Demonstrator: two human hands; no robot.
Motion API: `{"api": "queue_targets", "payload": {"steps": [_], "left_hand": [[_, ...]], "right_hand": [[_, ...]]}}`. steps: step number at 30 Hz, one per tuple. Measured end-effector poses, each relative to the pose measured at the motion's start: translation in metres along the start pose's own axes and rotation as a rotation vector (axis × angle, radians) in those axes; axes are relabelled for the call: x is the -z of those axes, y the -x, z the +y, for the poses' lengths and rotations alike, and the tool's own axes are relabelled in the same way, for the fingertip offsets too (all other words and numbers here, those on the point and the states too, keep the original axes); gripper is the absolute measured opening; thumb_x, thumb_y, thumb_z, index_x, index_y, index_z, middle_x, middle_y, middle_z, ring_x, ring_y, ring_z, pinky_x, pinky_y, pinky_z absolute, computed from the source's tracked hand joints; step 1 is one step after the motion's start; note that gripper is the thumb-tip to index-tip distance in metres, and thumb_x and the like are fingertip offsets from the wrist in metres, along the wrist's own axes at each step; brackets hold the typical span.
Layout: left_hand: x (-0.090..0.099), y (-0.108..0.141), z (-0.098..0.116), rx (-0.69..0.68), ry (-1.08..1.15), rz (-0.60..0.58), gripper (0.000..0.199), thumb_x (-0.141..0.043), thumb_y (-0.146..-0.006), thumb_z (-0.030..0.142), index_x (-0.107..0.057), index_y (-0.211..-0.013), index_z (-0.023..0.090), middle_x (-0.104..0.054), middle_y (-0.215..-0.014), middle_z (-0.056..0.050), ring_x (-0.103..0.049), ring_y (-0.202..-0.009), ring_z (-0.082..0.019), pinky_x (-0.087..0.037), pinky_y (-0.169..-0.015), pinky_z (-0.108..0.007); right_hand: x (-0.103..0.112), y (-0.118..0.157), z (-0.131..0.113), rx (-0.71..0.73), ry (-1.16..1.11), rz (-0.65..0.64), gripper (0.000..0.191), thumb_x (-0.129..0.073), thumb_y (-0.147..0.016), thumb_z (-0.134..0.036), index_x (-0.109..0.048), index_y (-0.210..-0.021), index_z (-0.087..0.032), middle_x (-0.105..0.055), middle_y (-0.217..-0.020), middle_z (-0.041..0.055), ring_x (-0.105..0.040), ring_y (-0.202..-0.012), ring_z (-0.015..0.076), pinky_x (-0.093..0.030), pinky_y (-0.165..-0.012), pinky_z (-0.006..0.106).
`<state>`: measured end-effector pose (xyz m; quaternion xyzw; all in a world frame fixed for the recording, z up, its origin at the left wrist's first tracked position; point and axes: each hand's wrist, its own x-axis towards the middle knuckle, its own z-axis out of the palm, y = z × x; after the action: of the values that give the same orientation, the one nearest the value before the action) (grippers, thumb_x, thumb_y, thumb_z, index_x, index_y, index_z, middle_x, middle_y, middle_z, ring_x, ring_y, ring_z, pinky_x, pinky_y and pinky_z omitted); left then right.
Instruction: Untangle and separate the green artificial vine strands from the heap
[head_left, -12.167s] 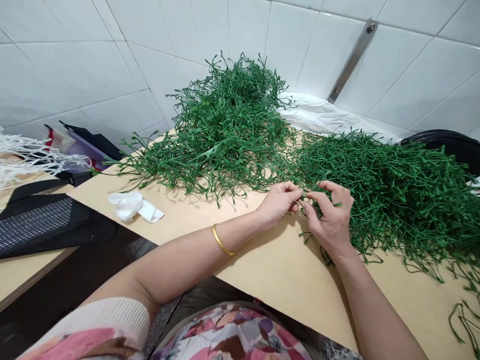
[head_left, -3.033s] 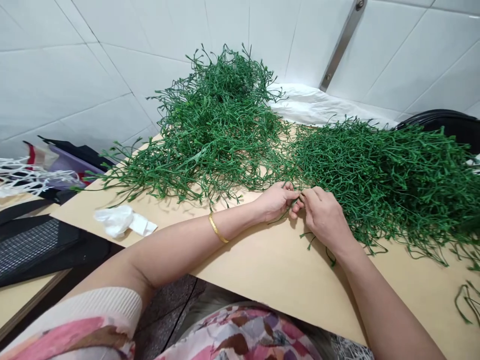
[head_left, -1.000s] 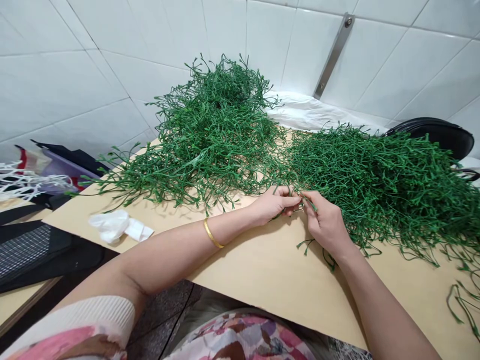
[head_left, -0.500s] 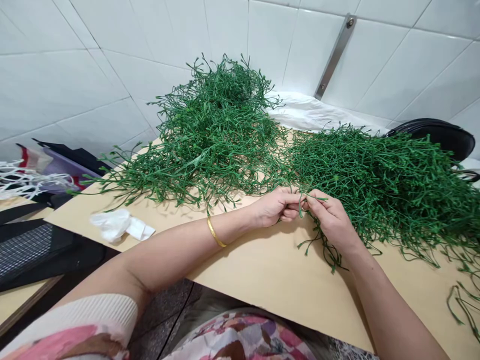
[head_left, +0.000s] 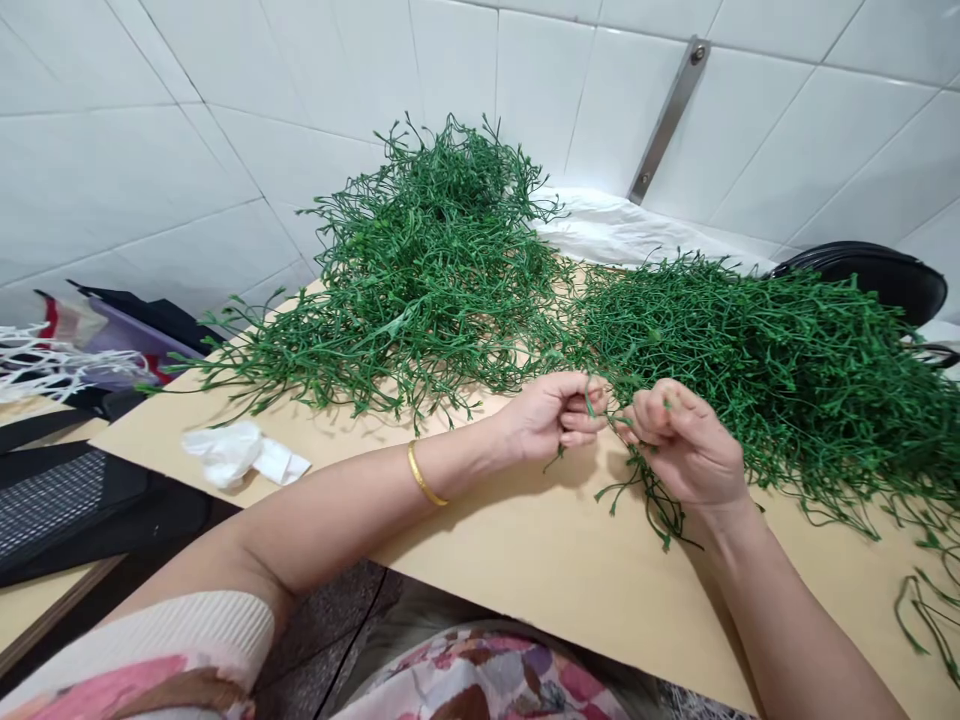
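Over the tabletop, between its front edge and two heaps of green strands, we find both hands at work. Our left hand has its fingers curled in, with thumb and forefinger pinching a green strand. Our right hand is closed into a loose fist with green showing by the thumb; we take it to be gripping a strand too, though we cannot tell whether it is the same one.

We judge the left grip to be the anchor and the right one the pull, keeping the thin piece taut. The left heap runs from the back edge towards the left corner, and the right heap spreads towards the right edge, probably so that both stay within reach and leave us bare surface in front. A small tuft trails under the right wrist. The crumpled tissue sits aside by the left corner, likely to be out of the way.

Half a second ago our fingertips nearly met; now a gap parts them and the right fingers have folded in. Both heaps and the tissue lie as they did.
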<state>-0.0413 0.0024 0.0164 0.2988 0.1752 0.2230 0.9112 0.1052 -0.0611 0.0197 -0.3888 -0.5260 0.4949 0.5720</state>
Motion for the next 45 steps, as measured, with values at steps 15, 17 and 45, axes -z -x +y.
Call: {"api": "queue_targets", "payload": {"steps": [15,17,45], "left_hand": [[0.021,-0.016,-0.009,-0.058,-0.136,0.199,0.017,-0.064,-0.068,0.025,-0.062,-0.07,0.009,-0.051,-0.056,-0.001,-0.041,-0.044,-0.004,-0.025,-0.038,-0.016],[0.022,-0.016,-0.012,-0.026,-0.157,0.196,0.018,-0.063,-0.069,0.027,-0.063,-0.074,0.01,-0.054,-0.056,-0.001,-0.046,-0.045,-0.005,-0.03,-0.039,-0.016],[0.017,-0.01,-0.017,-0.217,-0.712,0.114,0.011,-0.047,-0.078,0.01,-0.05,-0.068,0.011,-0.054,-0.059,-0.001,-0.052,-0.051,-0.006,-0.044,-0.056,-0.022]], "right_hand": [[0.008,0.0,0.014,0.4,1.313,0.27,0.015,-0.053,-0.08,-0.03,-0.062,-0.088,-0.022,-0.061,-0.09,0.006,-0.05,-0.09,0.0217,-0.035,-0.078,0.037],[0.002,0.0,0.018,0.389,1.323,0.221,0.017,-0.056,-0.078,-0.032,-0.062,-0.089,-0.021,-0.061,-0.092,0.0065,-0.049,-0.092,0.0226,-0.035,-0.079,0.038],[0.001,0.003,0.015,0.434,1.258,0.167,0.018,-0.049,-0.083,-0.025,-0.06,-0.096,-0.019,-0.064,-0.086,0.0052,-0.052,-0.087,0.0204,-0.039,-0.078,0.038]]}}
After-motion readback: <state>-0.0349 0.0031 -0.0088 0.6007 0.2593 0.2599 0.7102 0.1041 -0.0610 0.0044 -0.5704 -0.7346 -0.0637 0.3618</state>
